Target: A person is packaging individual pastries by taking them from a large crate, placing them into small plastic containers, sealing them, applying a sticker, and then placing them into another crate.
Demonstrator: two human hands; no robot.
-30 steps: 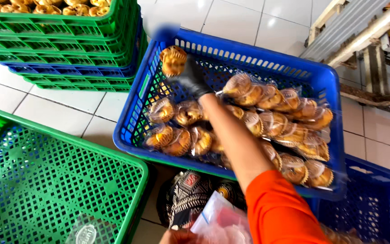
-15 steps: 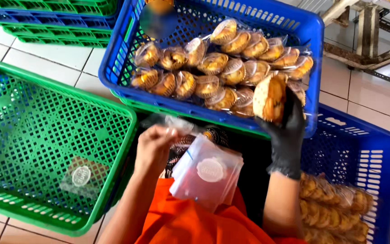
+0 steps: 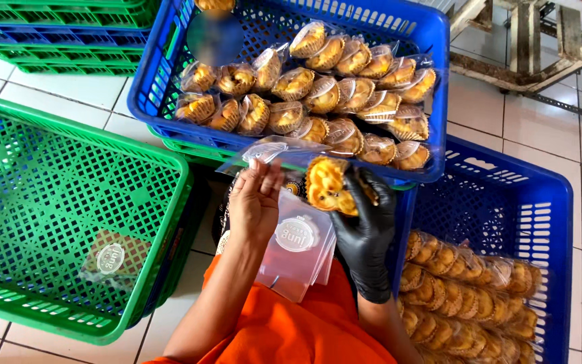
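Observation:
My right hand (image 3: pixel 365 236), in a black glove, grips a round golden pastry (image 3: pixel 328 185) and holds it at the mouth of a clear plastic bag (image 3: pixel 274 149). My bare left hand (image 3: pixel 254 199) pinches that bag open at its edge. A stack of clear bags (image 3: pixel 298 246) with a round label lies on my lap, on orange cloth. Behind the hands stands a blue crate (image 3: pixel 439 94) with several bagged pastries (image 3: pixel 318 94) in rows.
A green crate (image 3: pixel 176 202) at the left holds one clear bag (image 3: pixel 109 259). A second blue crate (image 3: pixel 554 222) at the right holds several unwrapped pastries (image 3: pixel 459 290). Stacked green and blue crates (image 3: pixel 55 27) stand at the far left. A metal rack base (image 3: pixel 527 67) is at the top right.
My gloved right hand has brought the pastry from the blue crate down to my lap. My left hand has lifted one clear bag off the stack and opened it at the pastry.

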